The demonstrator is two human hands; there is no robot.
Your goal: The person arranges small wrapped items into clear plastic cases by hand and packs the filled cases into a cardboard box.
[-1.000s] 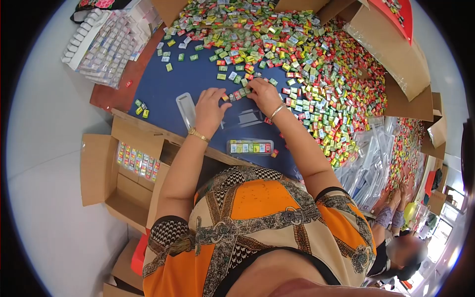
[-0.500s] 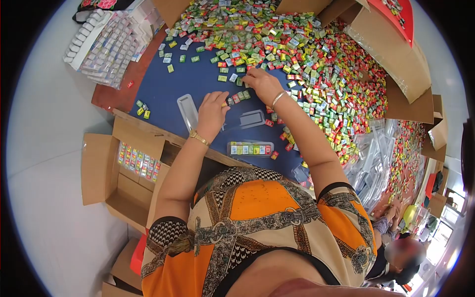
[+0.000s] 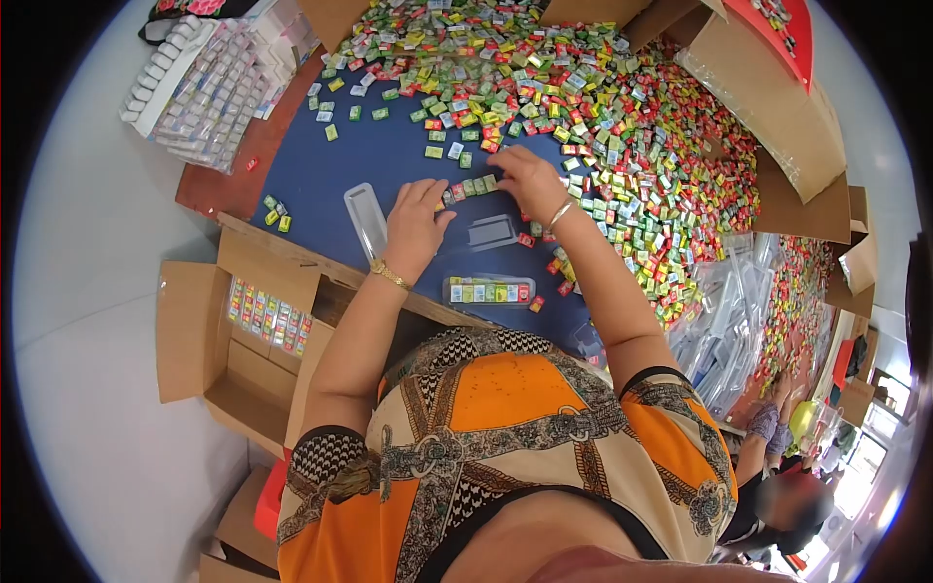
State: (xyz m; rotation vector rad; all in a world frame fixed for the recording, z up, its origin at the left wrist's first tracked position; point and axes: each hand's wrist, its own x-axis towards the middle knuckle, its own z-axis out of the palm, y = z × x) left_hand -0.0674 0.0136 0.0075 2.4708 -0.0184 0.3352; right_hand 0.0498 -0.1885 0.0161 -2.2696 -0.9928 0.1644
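A short row of small wrapped blocks (image 3: 470, 188), red and green, lies on the blue tabletop between my hands. My left hand (image 3: 416, 225) is closed around the row's left end, its fingers bent over the blocks. At the other end, my right hand (image 3: 533, 187) has its fingers curled down against the last block; its fingertips are partly hidden. Below the row lies a clear plastic tray (image 3: 493, 232). A longer clear tray (image 3: 365, 222) is beside my left hand. Nearer my body, another clear tray (image 3: 491, 291) holds a row of coloured blocks.
A large heap of loose blocks (image 3: 641, 146) spreads across the back and right. Clear plastic trays (image 3: 719, 330) are piled at the right. An open carton (image 3: 248, 379) with packed blocks stands at the left. White packs (image 3: 209, 92) are stacked back left. Another person (image 3: 768, 500) sits at right.
My right hand has come down and right, from the loose blocks to the row's right end. The row looks longer by one block. My left hand stays at its left end.
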